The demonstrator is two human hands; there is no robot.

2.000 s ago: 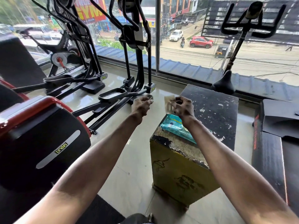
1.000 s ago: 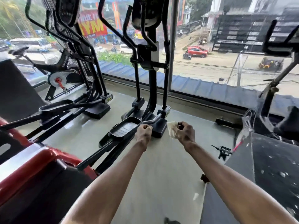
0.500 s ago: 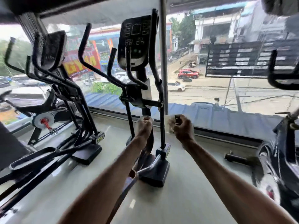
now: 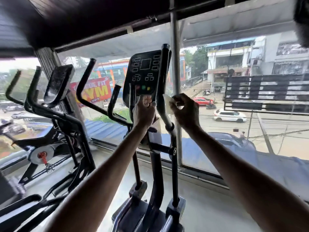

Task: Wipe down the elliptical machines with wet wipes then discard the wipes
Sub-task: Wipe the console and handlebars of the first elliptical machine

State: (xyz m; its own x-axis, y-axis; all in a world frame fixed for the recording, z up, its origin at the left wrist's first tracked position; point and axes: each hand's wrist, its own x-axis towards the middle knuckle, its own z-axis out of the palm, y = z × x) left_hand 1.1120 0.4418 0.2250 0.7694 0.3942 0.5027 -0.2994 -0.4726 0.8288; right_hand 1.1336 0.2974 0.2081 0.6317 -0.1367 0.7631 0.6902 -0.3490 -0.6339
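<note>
A black elliptical machine stands right before me, its console [image 4: 144,73] at hand height. A white wet wipe [image 4: 167,104] is pinched in my right hand [image 4: 184,113], just right of the machine's upright handlebar [image 4: 164,77]. My left hand [image 4: 144,113] is curled into a fist just below the console, in front of the machine's centre column. Nothing shows inside that fist. A second elliptical machine [image 4: 57,84] stands to the left.
A spin bike [image 4: 41,154] with a red-centred flywheel sits at the far left. A floor-to-ceiling window [image 4: 234,131] with a steel post [image 4: 176,81] runs behind the machines. The pale floor [image 4: 209,206] stretches to the right.
The view has risen from the yellow box and floor to the console. Both hands have lifted with it, the wipe staying in my right hand.
</note>
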